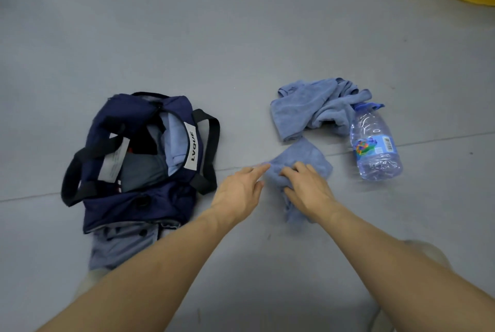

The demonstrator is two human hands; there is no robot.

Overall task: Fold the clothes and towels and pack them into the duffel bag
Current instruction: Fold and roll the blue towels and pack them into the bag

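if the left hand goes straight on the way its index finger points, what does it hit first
The small blue towel: the left hand has its index fingertip at the towel's left corner. Beyond that lies the larger crumpled towel, though depth is unclear.

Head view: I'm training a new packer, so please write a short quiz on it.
1. True or false: the bag is zipped shut.
2. What lies beside the crumpled towel? A bottle, B shoe, C book.
3. Which hand's fingers curl into the small towel?
Key: 1 false, it gapes open; 2 A; 3 the right hand.
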